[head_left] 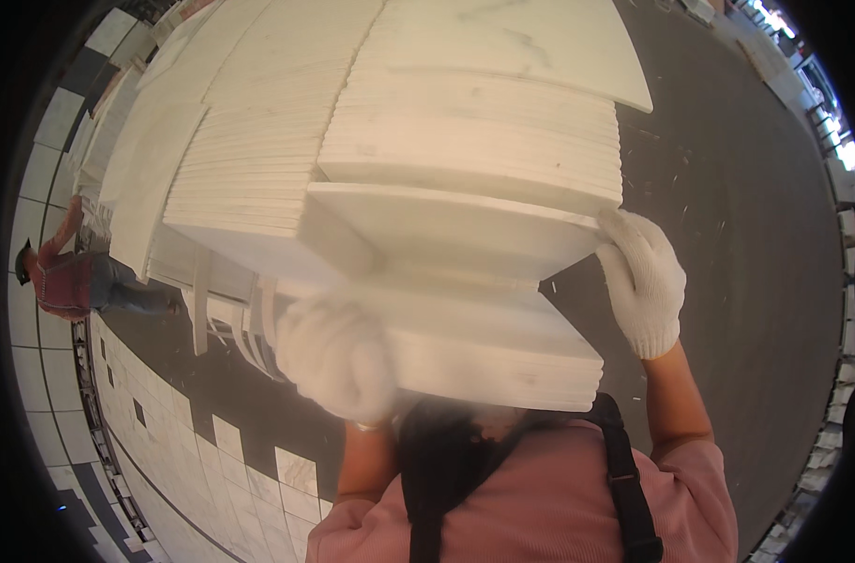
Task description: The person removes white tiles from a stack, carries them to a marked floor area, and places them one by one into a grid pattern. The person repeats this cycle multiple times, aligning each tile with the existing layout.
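At the centre of the frame a white marble slab (446, 230) juts from tall stacks of slabs (258, 122). The gloved right hand (641, 281) grips its right edge, fingers curled around it. The blurred gloved left hand (338, 357) presses a lower slab's edge; its fingers cannot be told. Another person (71, 277) stands at left.

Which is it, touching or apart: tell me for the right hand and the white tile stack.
Touching. The head view shows the gloved right hand with fingers curled onto the corner edge of the white tile stack.
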The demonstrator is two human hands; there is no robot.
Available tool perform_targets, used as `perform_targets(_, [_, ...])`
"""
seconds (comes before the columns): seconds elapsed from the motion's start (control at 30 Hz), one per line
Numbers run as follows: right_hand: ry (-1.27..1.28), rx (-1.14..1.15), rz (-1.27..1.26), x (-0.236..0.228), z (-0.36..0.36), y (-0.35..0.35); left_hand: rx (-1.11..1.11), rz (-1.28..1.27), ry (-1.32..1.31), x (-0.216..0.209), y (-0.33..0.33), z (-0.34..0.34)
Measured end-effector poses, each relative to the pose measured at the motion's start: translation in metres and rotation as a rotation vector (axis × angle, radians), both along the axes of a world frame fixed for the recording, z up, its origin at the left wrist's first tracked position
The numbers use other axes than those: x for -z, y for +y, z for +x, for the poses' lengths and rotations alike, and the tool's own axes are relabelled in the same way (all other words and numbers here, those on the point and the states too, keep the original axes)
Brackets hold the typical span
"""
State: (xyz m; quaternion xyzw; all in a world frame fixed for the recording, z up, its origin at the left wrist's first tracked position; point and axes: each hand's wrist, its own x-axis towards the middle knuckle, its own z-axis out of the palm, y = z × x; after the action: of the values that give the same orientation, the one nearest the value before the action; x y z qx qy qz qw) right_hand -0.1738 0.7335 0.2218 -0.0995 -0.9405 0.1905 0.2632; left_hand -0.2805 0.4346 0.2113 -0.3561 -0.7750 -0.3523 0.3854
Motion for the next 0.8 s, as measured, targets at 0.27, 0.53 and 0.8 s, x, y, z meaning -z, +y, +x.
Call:
perform_targets(0.27, [-0.094, -0.219, -0.051, -0.007, 0.037, -0.005, 0.001, 0.020, -0.013, 0.002, 0.003, -0.001])
perform_targets(0.53, [-0.115, -0.366, -0.240, -0.003, 0.041, 0.006, -0.039, -0.041, 0.049, -0.008, 0.006, -0.003])
perform_targets(0.8, [0.127, 0.085, 0.023, -0.009, -0.005, 0.016, -0.094, -0.070, -0.041, -0.002, 0.002, 0.003])
